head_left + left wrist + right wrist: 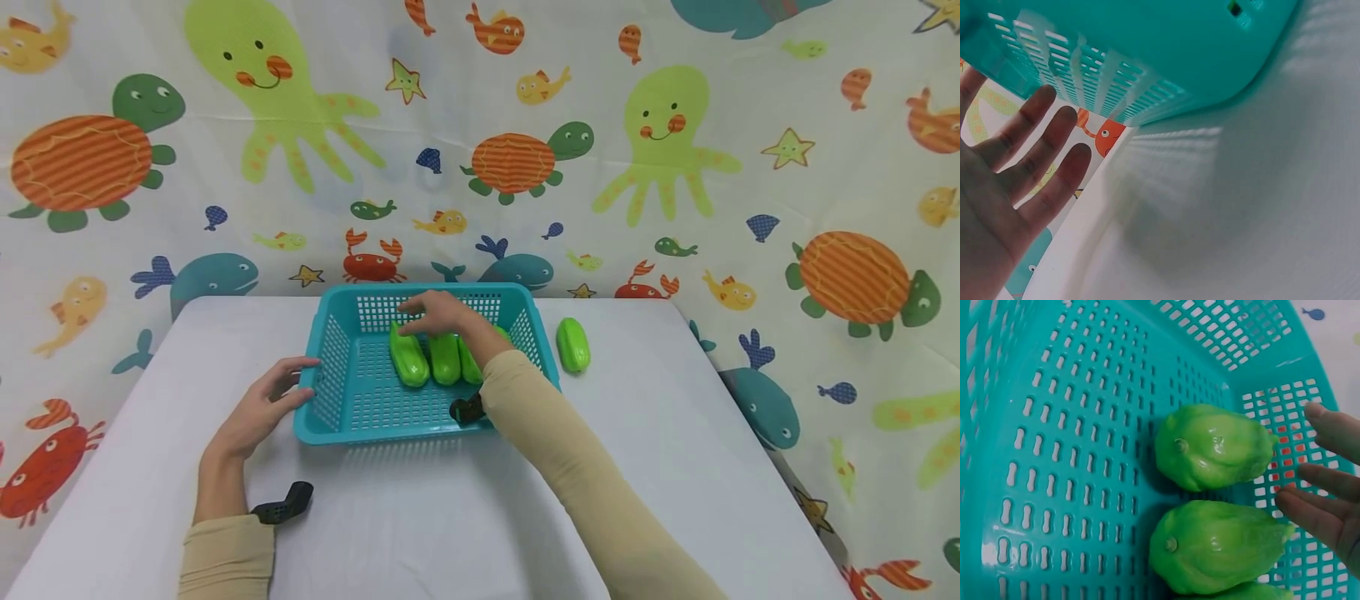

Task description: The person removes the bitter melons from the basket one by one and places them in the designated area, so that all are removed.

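A teal plastic basket [367, 436] with slotted walls stands on the table. Inside it several glossy green papaya-like fruits lie side by side, the leftmost fruit [409, 360] near the middle; my right forearm partly covers the others. My right hand [442, 313] is over the back of the basket, its loosely bent fingers spread beyond the tapered end of the nearest fruit [1213, 448], holding nothing. At the basket's left side is my left hand [266, 406], fingers extended by the rim. In the left wrist view, its fingers [1044, 140] lie spread beside the slotted wall.
One more green fruit [573, 345] lies on the white table [660, 433], just right of the basket. Behind the table hangs a curtain [450, 108] printed with sea animals. A black wrist device [285, 504] sits at my left wrist.
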{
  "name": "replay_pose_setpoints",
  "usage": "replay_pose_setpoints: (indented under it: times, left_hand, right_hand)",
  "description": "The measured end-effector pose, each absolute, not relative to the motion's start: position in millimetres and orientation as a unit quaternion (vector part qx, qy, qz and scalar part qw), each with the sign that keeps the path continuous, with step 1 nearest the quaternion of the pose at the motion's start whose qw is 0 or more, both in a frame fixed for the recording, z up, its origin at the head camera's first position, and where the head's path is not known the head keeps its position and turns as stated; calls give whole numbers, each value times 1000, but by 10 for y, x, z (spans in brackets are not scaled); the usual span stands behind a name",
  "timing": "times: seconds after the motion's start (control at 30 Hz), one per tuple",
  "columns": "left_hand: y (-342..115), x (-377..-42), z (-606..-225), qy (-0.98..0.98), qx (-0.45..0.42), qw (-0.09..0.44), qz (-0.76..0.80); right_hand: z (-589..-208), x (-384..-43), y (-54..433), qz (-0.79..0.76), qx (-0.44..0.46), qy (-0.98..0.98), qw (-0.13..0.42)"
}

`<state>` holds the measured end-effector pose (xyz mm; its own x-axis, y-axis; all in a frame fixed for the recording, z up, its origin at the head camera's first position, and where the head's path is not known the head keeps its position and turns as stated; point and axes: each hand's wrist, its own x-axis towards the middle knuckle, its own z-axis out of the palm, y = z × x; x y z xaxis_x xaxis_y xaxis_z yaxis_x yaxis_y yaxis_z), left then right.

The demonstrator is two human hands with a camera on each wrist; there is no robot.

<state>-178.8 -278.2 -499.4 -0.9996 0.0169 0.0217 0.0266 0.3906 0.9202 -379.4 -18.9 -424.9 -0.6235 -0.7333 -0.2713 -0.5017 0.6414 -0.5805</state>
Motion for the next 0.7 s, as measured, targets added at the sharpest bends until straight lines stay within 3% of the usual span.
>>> replay_pose_setpoints:
  times: [0.7]
  left_hand:
    - [-2800,-1800,-4991,-835,-18,8,-551]
  right_hand:
    - [-4238,-3716,-212,-165,-366,861,311]
